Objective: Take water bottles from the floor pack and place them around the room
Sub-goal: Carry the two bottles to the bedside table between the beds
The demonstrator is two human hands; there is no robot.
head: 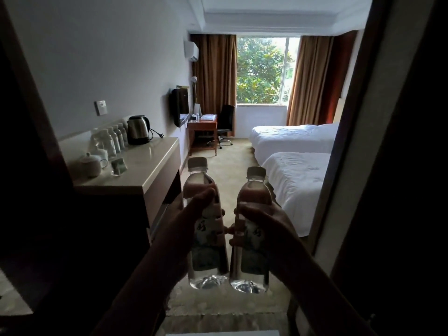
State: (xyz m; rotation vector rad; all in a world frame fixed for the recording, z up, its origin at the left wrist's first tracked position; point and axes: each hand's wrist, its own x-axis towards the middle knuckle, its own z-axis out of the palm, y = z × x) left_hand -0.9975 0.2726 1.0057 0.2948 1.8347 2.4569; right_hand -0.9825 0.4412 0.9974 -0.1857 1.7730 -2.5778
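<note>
Left hand [186, 221], right hand [264, 226]: fingers curled

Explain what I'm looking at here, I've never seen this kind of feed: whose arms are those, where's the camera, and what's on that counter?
There is no machine: one camera worn on a person's head looks forward and down into a hotel room. The left hand grips one clear plastic water bottle, the right hand grips a second clear plastic water bottle, both upright and capped. On the pale stone counter at left stand a steel electric kettle, a row of clear bottles and a white lidded cup. Two white beds lie at right.
</note>
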